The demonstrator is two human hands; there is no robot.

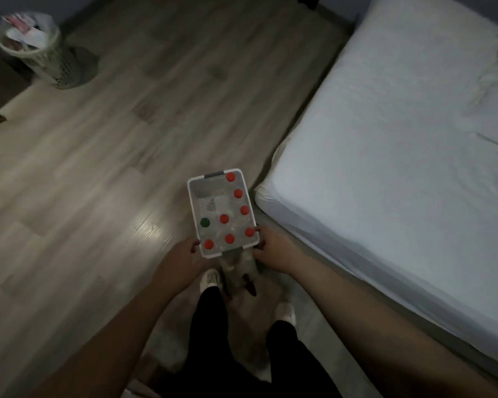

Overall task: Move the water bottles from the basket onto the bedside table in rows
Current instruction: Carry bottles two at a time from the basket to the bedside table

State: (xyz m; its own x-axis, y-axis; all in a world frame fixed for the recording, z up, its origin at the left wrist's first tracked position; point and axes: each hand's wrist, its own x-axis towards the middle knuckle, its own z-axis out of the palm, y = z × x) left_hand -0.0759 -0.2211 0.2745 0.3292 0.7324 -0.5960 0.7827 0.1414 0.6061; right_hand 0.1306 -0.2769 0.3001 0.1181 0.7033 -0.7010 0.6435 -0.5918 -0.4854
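Observation:
A clear plastic basket (pixel 192 202) with a white rim is held low in front of me, above the floor. Several water bottles stand upright in it, seen from above: most have red caps (pixel 224 218) and one has a green cap (pixel 204 222). The far left part of the basket has no bottles. My left hand (pixel 184 249) grips the basket's near left corner. My right hand (pixel 272 248) grips its near right corner. No bedside table is in view.
A bed with a white sheet (pixel 385 156) fills the right side, its corner just right of the basket. A perforated waste bin (pixel 35 53) with rubbish stands far left on the wooden floor (pixel 98 156). My legs and white shoes (pixel 210 278) are below the basket.

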